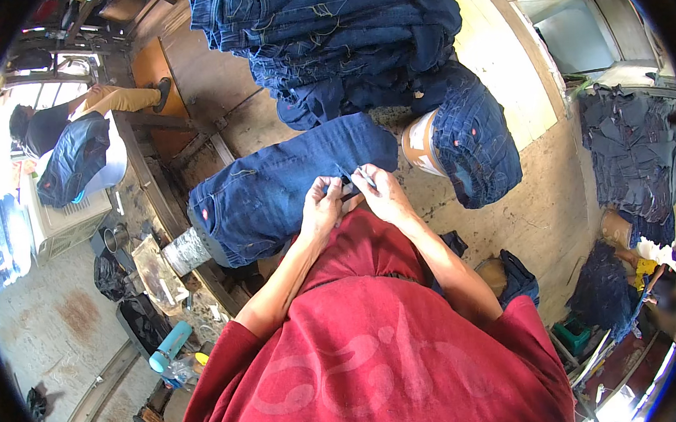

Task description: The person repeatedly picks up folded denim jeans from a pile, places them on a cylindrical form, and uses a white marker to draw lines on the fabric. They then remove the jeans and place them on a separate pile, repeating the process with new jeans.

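A pair of dark blue jeans [274, 188] is stretched over a long horizontal form in front of me, with a pale cylindrical end [186, 251] sticking out at its left. Close to the near edge of the denim, my left hand [325, 204] and my right hand [381, 194] come together in front of my red shirt. Both have their fingers pinched. Something small and dark shows between them, too small to name. The right fingertips also pinch a small greyish piece that I cannot make out.
A tall stack of folded jeans [341, 30] rises beyond the form. More jeans [478, 134] hang over a white-and-brown bucket [421, 144] at the right. Dark garments [631, 143] lie farther right. A person [50, 129] sits at the far left, near a wooden bench edge [147, 173].
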A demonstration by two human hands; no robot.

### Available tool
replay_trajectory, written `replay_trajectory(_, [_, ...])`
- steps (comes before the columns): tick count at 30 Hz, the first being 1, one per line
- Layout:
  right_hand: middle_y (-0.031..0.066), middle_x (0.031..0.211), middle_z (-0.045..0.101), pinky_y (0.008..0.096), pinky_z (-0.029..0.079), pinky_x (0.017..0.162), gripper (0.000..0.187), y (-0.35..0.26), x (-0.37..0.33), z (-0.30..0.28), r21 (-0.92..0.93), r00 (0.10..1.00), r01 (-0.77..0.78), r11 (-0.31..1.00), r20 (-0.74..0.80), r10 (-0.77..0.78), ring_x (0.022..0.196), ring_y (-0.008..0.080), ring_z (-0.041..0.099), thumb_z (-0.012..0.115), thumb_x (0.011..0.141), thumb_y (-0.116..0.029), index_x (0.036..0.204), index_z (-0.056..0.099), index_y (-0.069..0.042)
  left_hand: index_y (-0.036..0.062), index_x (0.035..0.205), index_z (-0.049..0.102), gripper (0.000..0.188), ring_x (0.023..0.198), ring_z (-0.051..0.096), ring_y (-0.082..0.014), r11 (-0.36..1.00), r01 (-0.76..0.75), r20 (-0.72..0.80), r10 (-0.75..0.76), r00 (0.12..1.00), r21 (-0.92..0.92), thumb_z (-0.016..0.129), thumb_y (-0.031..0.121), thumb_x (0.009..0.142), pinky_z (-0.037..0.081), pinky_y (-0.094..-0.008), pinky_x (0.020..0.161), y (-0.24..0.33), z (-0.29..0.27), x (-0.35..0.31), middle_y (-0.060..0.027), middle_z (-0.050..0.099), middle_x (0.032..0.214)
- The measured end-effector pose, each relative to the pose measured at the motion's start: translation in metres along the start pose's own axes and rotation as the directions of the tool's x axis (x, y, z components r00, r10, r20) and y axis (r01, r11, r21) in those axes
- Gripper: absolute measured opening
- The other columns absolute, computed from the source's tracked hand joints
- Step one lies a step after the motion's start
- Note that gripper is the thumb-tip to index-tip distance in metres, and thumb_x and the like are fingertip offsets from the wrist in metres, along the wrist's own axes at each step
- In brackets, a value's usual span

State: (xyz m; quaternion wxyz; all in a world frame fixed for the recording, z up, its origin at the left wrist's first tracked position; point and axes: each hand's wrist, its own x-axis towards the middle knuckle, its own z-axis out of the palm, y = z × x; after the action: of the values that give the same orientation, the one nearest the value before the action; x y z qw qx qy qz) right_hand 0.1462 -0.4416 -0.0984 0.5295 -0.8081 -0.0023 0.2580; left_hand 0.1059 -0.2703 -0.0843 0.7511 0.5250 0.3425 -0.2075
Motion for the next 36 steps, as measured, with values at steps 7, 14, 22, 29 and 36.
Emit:
replay_trajectory(7, [0.0079,0.078,0.065,0.0356,0.047,0.064,0.025,0.005,-0.007,-0.001,0.111,0.999,0.042,0.993,-0.018,-0.041,0.068,0.0131,0.056,0.067,0.111,-0.025,0.102,0.068,-0.001,0.0092,0.109,0.063,0.024,0.048,0.040,-0.0052,0.988,0.093,0.061,-0.101,0.993,0.120,0.063,0.033,0.115,0.032,-0.0264,0.042,0.018,-0.004,0.005,-0.0026,0.069,0.085])
replay_trajectory(14, [0.0133,0.079,0.070,0.0410,0.050,0.065,0.026,0.002,-0.010,-0.001,0.047,0.996,0.073,0.996,-0.063,-0.070,0.067,0.0227,0.065,0.069,0.109,-0.026,0.101,0.069,-0.002,0.0078,0.106,0.064,0.027,0.048,0.041,-0.0047,0.987,0.117,0.100,-0.128,0.987,0.107,0.060,0.032,0.116,0.032,-0.0260,0.043,0.018,-0.014,0.004,-0.0062,0.073,0.090])
replay_trajectory(22, [0.0182,0.073,0.072,0.0467,0.054,0.068,0.049,-0.009,-0.007,-0.004,-0.218,0.965,-0.184,0.958,-0.225,0.134,0.070,0.0348,0.073,0.075,0.101,-0.048,0.086,0.073,-0.002,0.0075,0.111,0.061,0.016,0.045,0.037,-0.0054,0.965,0.110,0.026,-0.120,0.992,0.237,0.062,0.024,0.111,0.032,-0.0259,0.040,0.019,-0.006,0.015,-0.0079,0.073,0.090])
replay_trajectory(29, [0.0189,0.073,0.072,0.0462,0.052,0.065,0.035,0.008,-0.001,-0.004,-0.033,0.980,-0.129,0.991,-0.158,0.123,0.066,0.0319,0.072,0.075,0.100,-0.032,0.085,0.072,-0.001,0.0045,0.110,0.060,0.017,0.043,0.042,-0.0097,0.986,0.151,0.055,-0.155,0.986,0.068,0.059,0.022,0.109,0.034,-0.0299,0.038,0.008,-0.023,0.008,-0.0125,0.075,0.093])
replay_trajectory(36, [0.0171,0.070,0.070,0.0441,0.051,0.062,0.032,0.008,-0.006,0.000,-0.013,0.978,-0.057,0.998,-0.204,0.053,0.062,0.0282,0.068,0.075,0.100,-0.029,0.085,0.070,-0.001,0.0065,0.103,0.061,0.015,0.045,0.041,-0.0079,0.892,-0.005,0.110,-0.051,0.993,0.452,0.060,0.021,0.106,0.032,-0.0286,0.038,0.021,-0.007,0.023,-0.0102,0.072,0.091])
